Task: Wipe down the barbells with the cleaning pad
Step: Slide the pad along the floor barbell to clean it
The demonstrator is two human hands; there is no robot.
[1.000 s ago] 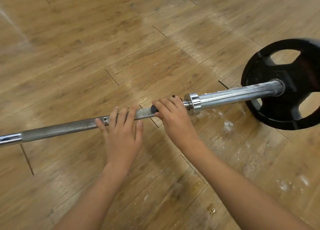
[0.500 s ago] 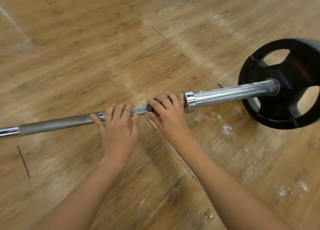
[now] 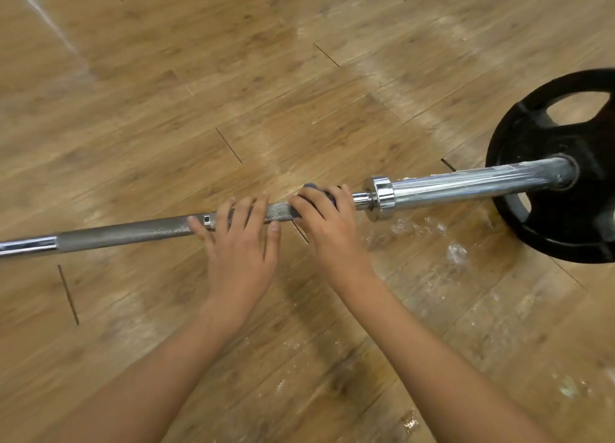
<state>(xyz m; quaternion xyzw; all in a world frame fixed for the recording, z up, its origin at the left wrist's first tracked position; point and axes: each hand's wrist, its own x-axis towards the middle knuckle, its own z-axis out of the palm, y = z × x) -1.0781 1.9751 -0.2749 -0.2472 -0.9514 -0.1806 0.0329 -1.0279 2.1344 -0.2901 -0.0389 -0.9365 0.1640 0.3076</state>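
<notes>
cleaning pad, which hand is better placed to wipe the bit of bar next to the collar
Right. The right hand grips the cleaning pad on the barbell, just short of the collar; the left hand rests flat-fingered on the knurling, without a pad.

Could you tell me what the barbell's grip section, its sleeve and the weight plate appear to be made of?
The grip section looks like metal, probably steel, in matte grey; a fine knurled cross-hatch shows. The sleeve is polished, chrome-looking metal with bright streaky reflections. The weight plate is matte black, likely rubber or painted iron; the look leaves it open.
</notes>
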